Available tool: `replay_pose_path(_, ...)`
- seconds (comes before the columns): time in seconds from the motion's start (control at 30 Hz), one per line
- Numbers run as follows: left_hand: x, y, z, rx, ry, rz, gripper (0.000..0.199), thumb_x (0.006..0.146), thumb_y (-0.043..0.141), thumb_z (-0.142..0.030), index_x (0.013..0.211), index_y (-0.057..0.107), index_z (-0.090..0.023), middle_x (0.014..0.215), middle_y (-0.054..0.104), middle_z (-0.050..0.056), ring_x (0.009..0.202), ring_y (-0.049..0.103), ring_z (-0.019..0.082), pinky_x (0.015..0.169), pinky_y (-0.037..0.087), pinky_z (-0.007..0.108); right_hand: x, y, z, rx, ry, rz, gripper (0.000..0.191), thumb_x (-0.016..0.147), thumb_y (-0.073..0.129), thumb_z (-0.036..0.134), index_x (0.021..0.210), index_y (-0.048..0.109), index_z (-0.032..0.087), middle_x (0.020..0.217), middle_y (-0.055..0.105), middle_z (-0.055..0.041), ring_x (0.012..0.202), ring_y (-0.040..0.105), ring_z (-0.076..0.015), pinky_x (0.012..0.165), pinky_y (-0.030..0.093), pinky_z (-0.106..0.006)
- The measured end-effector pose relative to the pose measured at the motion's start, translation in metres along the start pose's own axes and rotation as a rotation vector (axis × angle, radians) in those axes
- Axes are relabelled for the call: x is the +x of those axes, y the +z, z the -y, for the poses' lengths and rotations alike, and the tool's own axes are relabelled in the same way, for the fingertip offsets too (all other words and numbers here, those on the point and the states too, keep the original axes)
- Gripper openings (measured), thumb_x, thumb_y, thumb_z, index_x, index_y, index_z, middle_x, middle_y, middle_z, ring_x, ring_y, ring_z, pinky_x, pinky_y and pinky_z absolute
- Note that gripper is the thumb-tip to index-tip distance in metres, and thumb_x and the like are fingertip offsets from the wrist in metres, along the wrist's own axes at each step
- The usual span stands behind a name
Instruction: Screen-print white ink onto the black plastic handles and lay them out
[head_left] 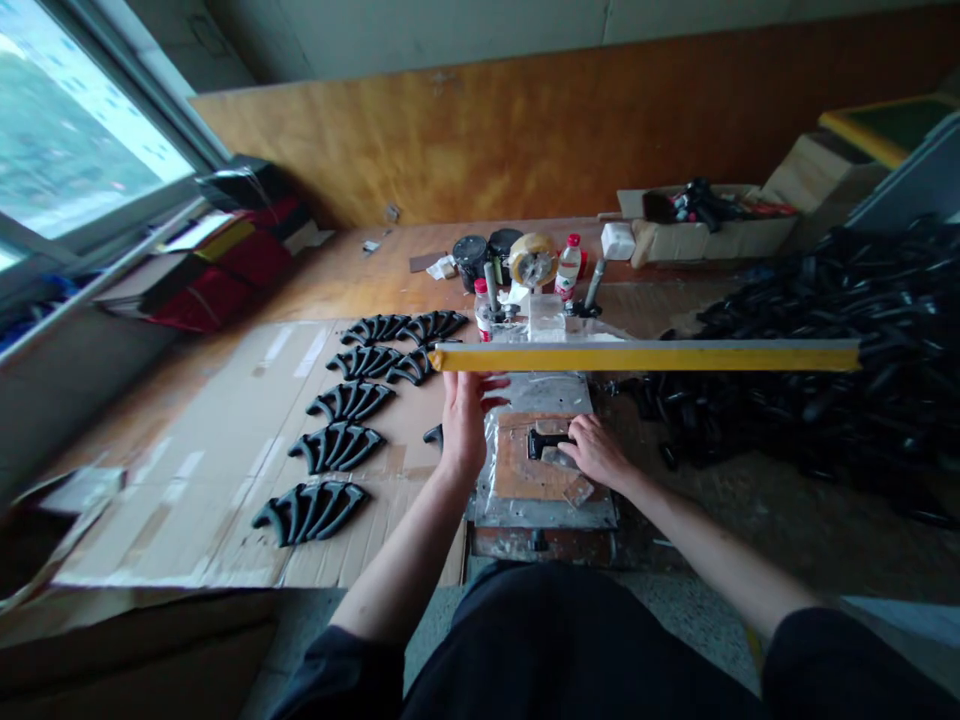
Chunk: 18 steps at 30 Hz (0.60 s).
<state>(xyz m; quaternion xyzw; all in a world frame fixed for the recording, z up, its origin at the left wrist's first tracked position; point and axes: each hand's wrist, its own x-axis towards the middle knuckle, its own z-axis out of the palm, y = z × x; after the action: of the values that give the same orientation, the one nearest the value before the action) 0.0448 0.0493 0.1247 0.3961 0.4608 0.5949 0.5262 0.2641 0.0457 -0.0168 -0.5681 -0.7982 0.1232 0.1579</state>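
On a brown board fixed to a metal plate lies a black T-shaped part. My right hand pinches the right end of that part. My left hand is raised at the plate's left edge, fingers apart and pointing right, holding nothing; its fingertips come just under a long yellow and grey bar that crosses the view. Left of it, groups of curved black parts lie side by side on flat cardboard. One more black part is partly hidden behind my left hand.
A large heap of black parts covers the right side. Behind the bar stand two metal posts, red-capped bottles, black tubs and a tape roll. Farther back right is an open carton. Red boxes stand by the window.
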Motion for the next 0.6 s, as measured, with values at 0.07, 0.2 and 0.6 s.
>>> replay_pose_path(0.07,-0.025,-0.001,0.031,0.030,-0.289,0.078,0.062,0.083,0.047,-0.067,0.118,0.053,-0.016,0.095,0.070,0.012,0.076,0.065,0.019,0.060,0.050,0.027,-0.008,0.009,0.029,-0.055,0.089,0.016,0.012,0.089,0.058,0.028,0.086,0.058,0.016,0.089,0.065,-0.0116,0.090,0.058,-0.0235,0.078,0.043,-0.032)
replay_pose_path(0.2,-0.075,-0.009,0.090,-0.003,-0.771,0.249,0.061,0.079,0.051,-0.068,0.104,0.060,-0.014,0.097,0.070,0.014,0.085,0.067,0.024,0.064,0.052,0.031,-0.024,0.004,0.070,0.041,-0.011,-0.028,0.011,0.094,0.050,0.027,0.090,0.055,0.018,0.088,0.063,-0.0089,0.091,0.056,-0.0224,0.079,0.042,-0.032)
replay_pose_path(0.6,0.013,-0.199,0.116,1.143,-0.598,-0.177,0.051,0.089,0.022,-0.052,0.073,0.055,-0.016,0.053,0.060,0.008,0.046,0.059,0.021,0.049,0.046,0.032,-0.007,-0.073,-0.181,-0.463,0.458,0.048,0.045,0.083,0.043,0.006,0.119,0.061,0.026,0.109,0.061,-0.0104,0.104,0.049,-0.0259,0.078,0.037,-0.035)
